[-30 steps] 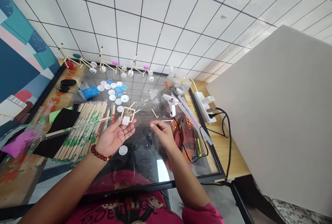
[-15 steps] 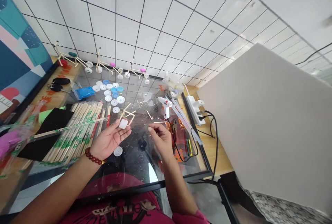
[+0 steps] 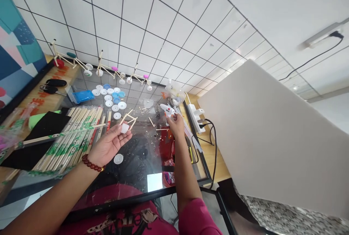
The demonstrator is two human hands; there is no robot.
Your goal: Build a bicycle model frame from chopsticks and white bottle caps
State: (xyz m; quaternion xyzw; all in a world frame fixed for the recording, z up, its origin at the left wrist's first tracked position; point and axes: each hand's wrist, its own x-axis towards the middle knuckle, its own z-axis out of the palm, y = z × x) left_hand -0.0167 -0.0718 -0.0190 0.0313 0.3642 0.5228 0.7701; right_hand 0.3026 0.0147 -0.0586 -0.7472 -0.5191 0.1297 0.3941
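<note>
My left hand (image 3: 109, 144), palm up with a beaded bracelet at the wrist, holds a small frame of wooden sticks (image 3: 132, 118) with a white piece (image 3: 124, 128) at its near end. Farther right, my right hand (image 3: 176, 123) has its fingers closed round the handle of a white glue gun (image 3: 167, 109), whose nozzle points to the upper left. The handle is mostly hidden by the hand. A white bottle cap (image 3: 118, 159) lies below my left hand, and loose sticks (image 3: 151, 122) lie between the hands.
White and blue caps (image 3: 108, 97) lie behind my left hand. Wrapped chopsticks (image 3: 73, 137) cover the left side. Stick models (image 3: 100, 68) stand along the wall. A power strip (image 3: 195, 118) and glue sticks (image 3: 193, 137) are at the right.
My right hand has moved forward from the near table area and taken hold of the glue gun. My left hand still holds the stick frame. The camera view has shifted to the right.
</note>
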